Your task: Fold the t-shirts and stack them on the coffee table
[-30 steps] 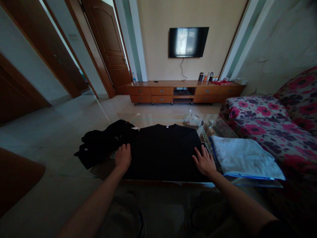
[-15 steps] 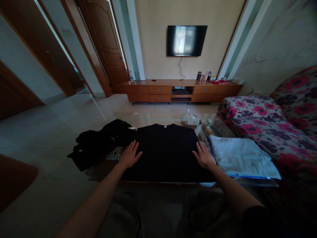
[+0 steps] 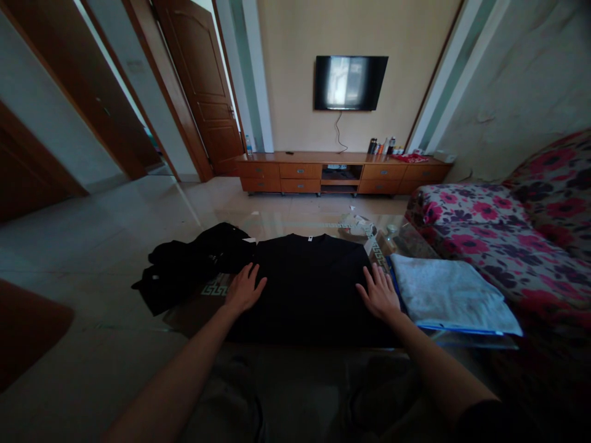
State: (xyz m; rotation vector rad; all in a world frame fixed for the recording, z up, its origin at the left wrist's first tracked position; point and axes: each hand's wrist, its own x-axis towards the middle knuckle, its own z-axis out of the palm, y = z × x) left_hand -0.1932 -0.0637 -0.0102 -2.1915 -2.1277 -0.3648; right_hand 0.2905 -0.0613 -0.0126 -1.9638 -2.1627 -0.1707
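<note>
A black T-shirt (image 3: 309, 295) lies spread flat across a glass table, its collar with a small white label at the far side. My left hand (image 3: 244, 289) rests with fingers spread on the shirt's left edge. On the right edge lies my right hand (image 3: 379, 292), its fingers stretched out too. Both palms face down and hold nothing. Left of the shirt is a heap of black clothing (image 3: 194, 261) that reaches past the table's edge. Beside my right hand sits a folded light grey-blue cloth (image 3: 455, 292) with something blue under it.
The glass table (image 3: 215, 288) has a pale key-pattern border. On its far right are a clear plastic bag (image 3: 355, 224) and a small glass jar (image 3: 391, 231). A flowered sofa (image 3: 480, 209) stands at the right. A wooden TV cabinet (image 3: 300, 172) lines the far wall.
The camera view has shifted slightly, so the room sits a little lower. My right hand lies a bit flatter with its fingers further apart; the shirt looks nearly the same.
</note>
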